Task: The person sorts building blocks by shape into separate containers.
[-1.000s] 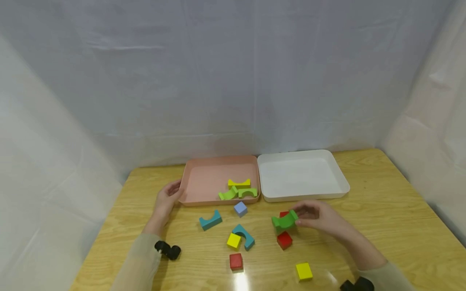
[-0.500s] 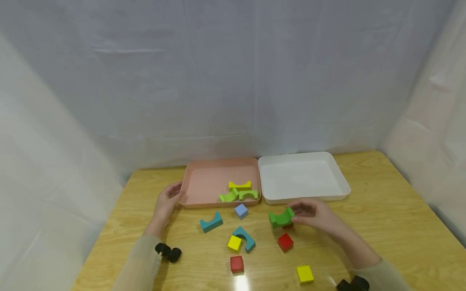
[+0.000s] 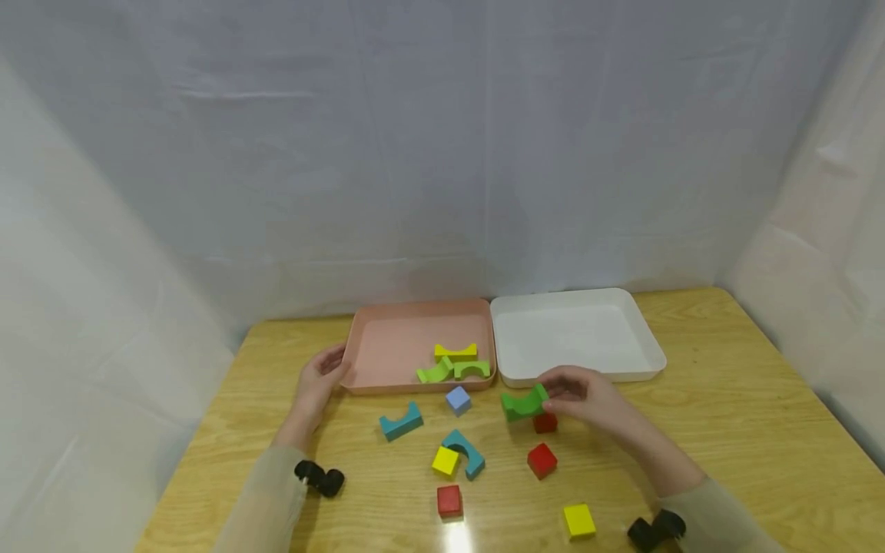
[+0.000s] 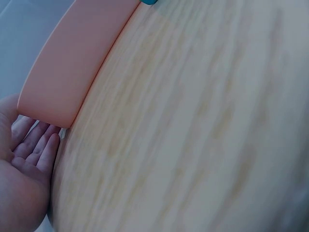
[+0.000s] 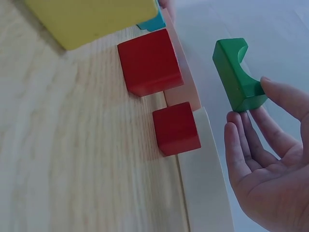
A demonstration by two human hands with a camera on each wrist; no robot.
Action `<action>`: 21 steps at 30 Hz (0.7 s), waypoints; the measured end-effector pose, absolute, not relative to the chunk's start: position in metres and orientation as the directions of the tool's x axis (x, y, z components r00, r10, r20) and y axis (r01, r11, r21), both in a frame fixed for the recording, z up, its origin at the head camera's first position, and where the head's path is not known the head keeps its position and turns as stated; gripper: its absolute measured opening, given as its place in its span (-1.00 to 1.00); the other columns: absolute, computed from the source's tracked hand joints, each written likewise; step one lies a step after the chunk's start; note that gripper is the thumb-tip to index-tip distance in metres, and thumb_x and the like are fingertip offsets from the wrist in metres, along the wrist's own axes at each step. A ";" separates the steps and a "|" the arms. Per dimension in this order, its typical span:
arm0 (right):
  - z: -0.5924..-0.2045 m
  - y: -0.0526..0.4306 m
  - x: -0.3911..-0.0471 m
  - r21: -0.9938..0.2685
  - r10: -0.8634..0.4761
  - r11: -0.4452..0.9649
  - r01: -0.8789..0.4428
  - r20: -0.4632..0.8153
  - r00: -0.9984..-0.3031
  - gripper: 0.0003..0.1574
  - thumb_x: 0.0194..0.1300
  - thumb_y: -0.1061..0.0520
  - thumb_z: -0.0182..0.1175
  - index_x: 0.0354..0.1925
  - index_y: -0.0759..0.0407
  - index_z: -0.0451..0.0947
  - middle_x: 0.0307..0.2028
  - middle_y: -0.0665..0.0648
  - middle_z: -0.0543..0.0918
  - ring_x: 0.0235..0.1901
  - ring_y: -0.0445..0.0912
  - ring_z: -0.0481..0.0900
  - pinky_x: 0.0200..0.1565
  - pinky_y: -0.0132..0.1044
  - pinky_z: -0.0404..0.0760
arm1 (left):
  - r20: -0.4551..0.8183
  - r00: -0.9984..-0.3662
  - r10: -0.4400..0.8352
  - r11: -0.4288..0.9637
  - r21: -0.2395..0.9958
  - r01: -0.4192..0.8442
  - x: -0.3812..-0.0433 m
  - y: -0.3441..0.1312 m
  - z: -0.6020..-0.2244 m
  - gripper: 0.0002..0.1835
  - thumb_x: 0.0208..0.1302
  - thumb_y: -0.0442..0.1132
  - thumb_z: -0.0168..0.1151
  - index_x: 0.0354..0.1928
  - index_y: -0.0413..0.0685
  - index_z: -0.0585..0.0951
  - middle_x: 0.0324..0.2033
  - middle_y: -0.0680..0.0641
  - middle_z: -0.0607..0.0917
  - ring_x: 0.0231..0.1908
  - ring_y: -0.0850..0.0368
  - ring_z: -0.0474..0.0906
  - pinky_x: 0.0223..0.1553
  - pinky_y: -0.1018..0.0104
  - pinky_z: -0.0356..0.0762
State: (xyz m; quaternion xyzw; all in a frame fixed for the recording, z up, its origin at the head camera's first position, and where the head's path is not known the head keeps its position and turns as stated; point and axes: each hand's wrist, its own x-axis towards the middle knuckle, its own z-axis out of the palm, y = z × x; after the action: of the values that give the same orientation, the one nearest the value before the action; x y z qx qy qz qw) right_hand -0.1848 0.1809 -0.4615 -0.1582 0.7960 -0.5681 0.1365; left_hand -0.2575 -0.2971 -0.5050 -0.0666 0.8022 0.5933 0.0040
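Note:
My right hand (image 3: 584, 392) pinches one end of a green arch block (image 3: 525, 403) between thumb and fingertips. The block is raised above the table, left of a red cube (image 3: 545, 422) and before the trays. At the left end of the pink tray (image 3: 387, 380), my left hand (image 3: 316, 384) holds the edge. Its thumb is by the rim (image 4: 19, 104) in the left wrist view, with the fingers lower down and their tips partly hidden. Inside the pink tray lie a yellow arch block (image 3: 455, 353) and two light-green arch blocks (image 3: 435, 372).
A white tray (image 3: 577, 376) adjoins the pink one on the right. Around the table front lie two blue arch blocks (image 3: 401, 422), a pale-blue cube (image 3: 459, 400), yellow cubes (image 3: 579, 521) and other red cubes (image 3: 542, 461). Pale cloth (image 3: 442, 153) hangs behind the table.
My right hand has carried the green arch block left and slightly away from me, uncovering more of the red cube behind it. My left hand stays at the pink tray.

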 end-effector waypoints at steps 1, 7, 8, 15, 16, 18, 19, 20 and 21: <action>-0.461 0.179 -0.186 -0.946 -0.411 0.305 -0.106 -0.030 -0.911 -0.48 0.44 0.15 0.39 0.24 0.39 0.58 0.11 0.31 0.71 -0.02 -0.18 0.69 0.03 -0.42 0.72 | -0.086 -0.991 -0.101 0.286 0.952 -0.112 -0.258 -0.297 -0.505 -0.45 0.62 -0.29 0.14 0.55 -0.25 0.38 0.50 -0.33 0.45 0.12 0.44 0.46 0.04 0.78 0.46; -0.459 0.171 -0.193 -0.949 -0.410 0.296 -0.109 -0.023 -0.912 -0.50 0.43 0.14 0.40 0.24 0.35 0.60 0.10 0.27 0.73 -0.01 -0.20 0.70 0.06 -0.46 0.71 | -0.087 -0.991 -0.100 0.285 0.952 -0.112 -0.258 -0.296 -0.503 -0.46 0.62 -0.30 0.15 0.54 -0.26 0.38 0.50 -0.34 0.45 0.07 0.50 0.46 0.04 0.78 0.46; -0.459 0.170 -0.194 -0.950 -0.406 0.293 -0.105 -0.024 -0.914 -0.50 0.43 0.15 0.40 0.23 0.34 0.61 0.10 0.28 0.73 -0.01 -0.19 0.70 0.05 -0.46 0.70 | -0.087 -0.991 -0.101 0.286 0.952 -0.112 -0.257 -0.296 -0.503 -0.46 0.62 -0.29 0.15 0.54 -0.26 0.38 0.50 -0.34 0.45 0.08 0.49 0.46 0.04 0.77 0.46; -0.457 0.162 -0.200 -0.955 -0.407 0.281 -0.092 -0.032 -0.913 -0.50 0.43 0.16 0.39 0.25 0.35 0.60 0.15 0.34 0.70 0.03 -0.09 0.69 0.02 -0.45 0.72 | -0.093 -0.990 -0.103 0.280 0.953 -0.119 -0.256 -0.296 -0.502 -0.45 0.62 -0.28 0.15 0.55 -0.24 0.38 0.50 -0.33 0.45 0.17 0.34 0.46 0.02 0.77 0.47; -0.457 0.161 -0.201 -0.955 -0.405 0.281 -0.090 -0.033 -0.914 -0.50 0.43 0.16 0.39 0.25 0.34 0.60 0.15 0.34 0.70 0.03 -0.07 0.69 0.03 -0.45 0.72 | -0.093 -0.990 -0.104 0.280 0.953 -0.119 -0.256 -0.296 -0.502 -0.45 0.62 -0.28 0.15 0.55 -0.25 0.38 0.50 -0.33 0.45 0.17 0.35 0.46 0.02 0.77 0.47; -0.457 0.157 -0.204 -0.955 -0.405 0.283 -0.094 -0.030 -0.914 -0.50 0.43 0.15 0.40 0.24 0.33 0.61 0.14 0.32 0.70 0.04 -0.05 0.68 0.03 -0.44 0.71 | -0.093 -0.990 -0.105 0.285 0.951 -0.120 -0.256 -0.296 -0.502 -0.45 0.63 -0.27 0.15 0.55 -0.25 0.38 0.50 -0.33 0.45 0.13 0.41 0.46 0.02 0.78 0.46; -0.456 0.155 -0.205 -0.953 -0.402 0.288 -0.100 -0.025 -0.915 -0.50 0.42 0.15 0.40 0.24 0.32 0.61 0.13 0.31 0.71 0.04 -0.04 0.67 0.03 -0.45 0.71 | -0.092 -0.990 -0.106 0.287 0.951 -0.119 -0.256 -0.296 -0.502 -0.45 0.63 -0.27 0.15 0.55 -0.25 0.38 0.50 -0.33 0.45 0.11 0.44 0.46 0.02 0.78 0.46; -0.456 0.153 -0.207 -0.951 -0.398 0.291 -0.108 -0.018 -0.917 -0.51 0.42 0.14 0.40 0.23 0.31 0.62 0.12 0.30 0.71 0.03 -0.04 0.67 0.03 -0.44 0.70 | -0.092 -0.990 -0.107 0.289 0.950 -0.119 -0.256 -0.296 -0.502 -0.45 0.63 -0.27 0.15 0.55 -0.25 0.38 0.50 -0.33 0.45 0.09 0.48 0.45 0.02 0.78 0.46; -0.456 0.151 -0.208 -0.948 -0.392 0.297 -0.117 -0.009 -0.920 -0.52 0.41 0.14 0.41 0.23 0.30 0.63 0.11 0.29 0.72 0.03 -0.05 0.66 0.03 -0.45 0.69 | -0.091 -0.990 -0.107 0.292 0.949 -0.118 -0.255 -0.296 -0.502 -0.45 0.63 -0.27 0.15 0.54 -0.26 0.38 0.50 -0.33 0.45 0.06 0.51 0.45 0.02 0.78 0.46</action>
State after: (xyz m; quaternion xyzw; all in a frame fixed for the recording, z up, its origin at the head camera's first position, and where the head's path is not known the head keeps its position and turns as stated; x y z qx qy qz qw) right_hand -0.2084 0.1508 -0.4561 -0.1599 0.7963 -0.5708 0.1202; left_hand -0.2554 -0.2963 -0.5017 -0.0700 0.8037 0.5909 0.0050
